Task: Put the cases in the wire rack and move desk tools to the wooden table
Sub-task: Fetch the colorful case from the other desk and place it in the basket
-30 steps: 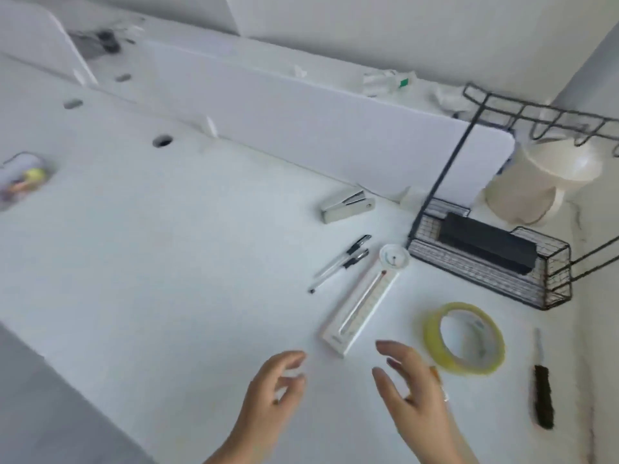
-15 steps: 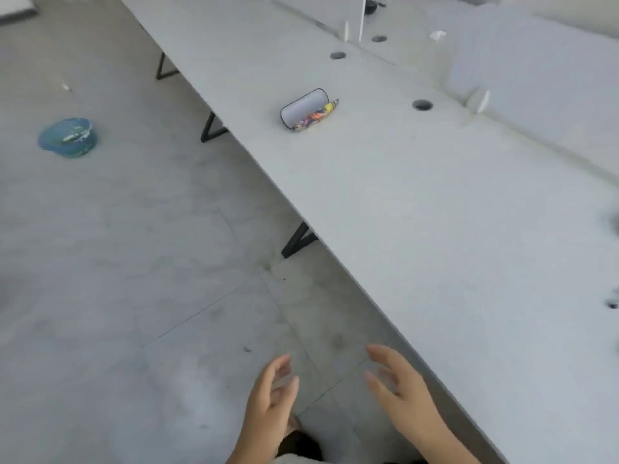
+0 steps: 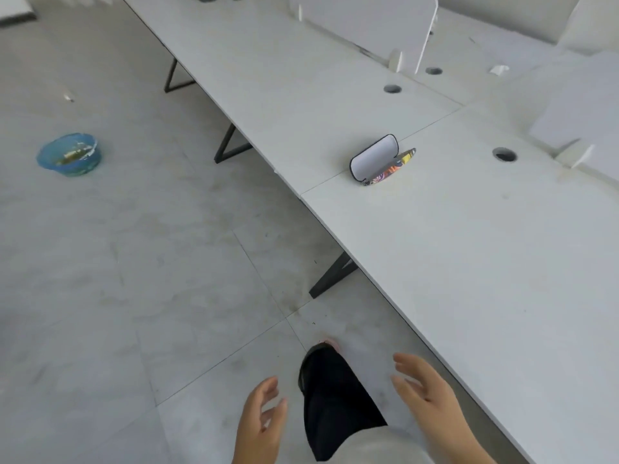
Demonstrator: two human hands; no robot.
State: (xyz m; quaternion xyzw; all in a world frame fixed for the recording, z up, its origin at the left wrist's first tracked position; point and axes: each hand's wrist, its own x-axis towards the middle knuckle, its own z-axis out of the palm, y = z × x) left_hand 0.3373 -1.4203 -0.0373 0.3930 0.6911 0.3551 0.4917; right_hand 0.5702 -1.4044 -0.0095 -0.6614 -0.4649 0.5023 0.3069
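Observation:
An open glasses case [image 3: 380, 160], white inside with a colourful patterned shell, lies on the long white desk [image 3: 469, 249] close to its front edge, beside a seam in the top. My left hand [image 3: 261, 423] and my right hand [image 3: 425, 393] hang low in front of me over the floor, both with fingers apart and holding nothing. The case is well ahead of both hands. The wire rack and the desk tools are out of view.
White divider panels [image 3: 368, 25] stand along the back of the desk, with round cable holes [image 3: 504, 155] in the top. Black desk legs [image 3: 331, 279] reach onto the grey tiled floor. A blue bowl [image 3: 69, 154] sits on the floor at the left. My dark trouser leg [image 3: 335, 403] shows below.
The view has swung left from the tools and wire rack to the far stretch of desk. The open case now sits nearer the middle. Both hands stay empty and spread.

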